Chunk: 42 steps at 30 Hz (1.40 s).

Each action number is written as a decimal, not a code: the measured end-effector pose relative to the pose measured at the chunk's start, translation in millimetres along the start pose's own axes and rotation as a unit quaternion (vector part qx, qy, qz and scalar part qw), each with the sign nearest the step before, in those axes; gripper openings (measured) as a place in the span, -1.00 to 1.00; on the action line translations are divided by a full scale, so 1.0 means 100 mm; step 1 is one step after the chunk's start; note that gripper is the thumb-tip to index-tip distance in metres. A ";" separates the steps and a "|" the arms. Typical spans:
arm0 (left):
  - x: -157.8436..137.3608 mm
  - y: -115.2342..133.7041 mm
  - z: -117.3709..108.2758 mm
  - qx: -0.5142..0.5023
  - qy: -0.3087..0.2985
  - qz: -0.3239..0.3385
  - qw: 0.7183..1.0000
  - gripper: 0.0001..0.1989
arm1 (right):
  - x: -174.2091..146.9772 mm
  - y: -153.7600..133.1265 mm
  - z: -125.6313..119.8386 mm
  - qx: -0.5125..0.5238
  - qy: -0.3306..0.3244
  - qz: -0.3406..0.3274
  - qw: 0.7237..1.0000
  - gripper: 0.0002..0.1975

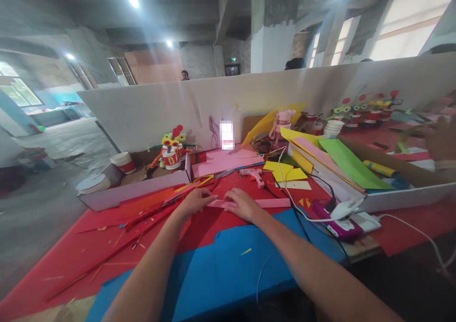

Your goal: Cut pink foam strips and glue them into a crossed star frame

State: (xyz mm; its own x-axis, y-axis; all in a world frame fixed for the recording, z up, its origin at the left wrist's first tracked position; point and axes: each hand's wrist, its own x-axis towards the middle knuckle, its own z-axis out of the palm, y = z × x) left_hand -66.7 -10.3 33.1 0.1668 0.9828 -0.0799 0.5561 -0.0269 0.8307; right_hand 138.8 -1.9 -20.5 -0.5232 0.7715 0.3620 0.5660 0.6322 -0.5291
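A narrow pink paper strip (272,203) lies crosswise in front of me, above the red table covering. At its left end is my left hand (197,202), thumb and fingers pinched on the paper. My right hand (242,204) grips the strip a little further right, fingers curled over it. The strip's right end sticks out past that hand toward a black cable. Just beyond my hands rests a pink glue gun (253,175). Blue sheet material (228,265) spreads under my forearms.
On the left, a white box (135,191) holds a paper-cup figure (171,153). Yellow paper pieces (287,171) lie behind the glue gun. To the right are a purple power strip (338,222), white cables and a box of coloured sheets (356,163). A white partition (171,103) stands behind.
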 end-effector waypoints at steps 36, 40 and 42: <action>0.13 -0.17 0.05 0.281 -0.073 0.105 0.951 -0.85 | 0.08 -0.13 -0.02 -0.075 -0.103 0.125 0.984 -0.79; 0.16 -0.17 0.06 0.289 -0.072 0.100 0.949 -0.87 | 0.08 -0.14 -0.02 -0.080 -0.105 0.126 0.983 -0.80; 0.17 -0.17 0.07 0.293 -0.069 0.094 0.949 -0.89 | 0.08 -0.15 -0.03 -0.080 -0.104 0.124 0.984 -0.81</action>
State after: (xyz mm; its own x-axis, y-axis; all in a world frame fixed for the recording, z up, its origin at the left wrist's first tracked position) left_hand -67.9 5.7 14.0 0.3904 0.9183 -0.0650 0.8563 -0.3363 0.3920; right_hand 128.4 -5.0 -7.8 -0.4658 0.8827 0.0631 0.7769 0.4420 -0.4484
